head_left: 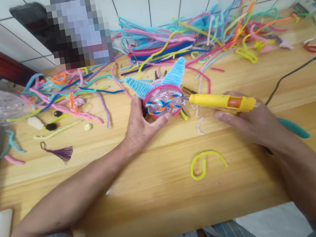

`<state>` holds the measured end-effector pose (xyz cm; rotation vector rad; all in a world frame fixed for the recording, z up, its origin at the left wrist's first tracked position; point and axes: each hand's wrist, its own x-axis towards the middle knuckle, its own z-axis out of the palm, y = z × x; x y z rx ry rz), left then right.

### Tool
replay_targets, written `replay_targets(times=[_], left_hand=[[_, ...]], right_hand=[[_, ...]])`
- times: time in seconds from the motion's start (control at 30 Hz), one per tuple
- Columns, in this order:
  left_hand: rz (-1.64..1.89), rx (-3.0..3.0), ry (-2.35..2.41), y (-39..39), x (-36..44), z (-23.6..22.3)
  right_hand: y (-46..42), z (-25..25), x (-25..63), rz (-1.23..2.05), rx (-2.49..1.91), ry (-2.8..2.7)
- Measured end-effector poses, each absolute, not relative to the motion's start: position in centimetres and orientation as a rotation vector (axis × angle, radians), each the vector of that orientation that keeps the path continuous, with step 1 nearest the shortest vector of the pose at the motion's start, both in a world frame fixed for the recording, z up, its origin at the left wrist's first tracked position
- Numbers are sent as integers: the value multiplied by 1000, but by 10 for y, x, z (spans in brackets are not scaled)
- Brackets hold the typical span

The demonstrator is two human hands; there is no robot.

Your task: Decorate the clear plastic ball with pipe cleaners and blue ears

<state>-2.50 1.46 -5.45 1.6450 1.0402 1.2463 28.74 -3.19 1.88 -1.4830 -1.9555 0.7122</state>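
Observation:
My left hand [143,121] is closed round the side of a small round craft piece [161,112] with a pink rim, a clear shiny middle and twisted blue, white and orange pipe cleaners across it. Two light blue pointed ears [174,74] of wound pipe cleaner stand up from its top. In my right hand [244,120] is a yellow glue gun [218,101], its nozzle pointing left at the right edge of the rim. Whether the nozzle touches the piece I cannot tell. Part of the left fingers is hidden behind the piece.
Many coloured pipe cleaners [159,39] lie heaped along the tiled wall. A curled yellow pipe cleaner [198,176] is in front, a purple tassel [62,154] at left. A dark cord [292,69] runs right; teal handles [294,127] lie by my right wrist. A phone [37,29] stands at the back.

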Motion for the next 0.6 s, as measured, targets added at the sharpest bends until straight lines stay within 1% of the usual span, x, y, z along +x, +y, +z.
replay_targets(times=[0.33, 0.6], left_hand=[[1255, 1670, 1059, 15, -27, -58], [1232, 1644, 1033, 15, -26, -55]], right_hand=[[-31, 18, 292, 742, -1452, -1988], [-32, 18, 293, 704, -1486, -1983]])
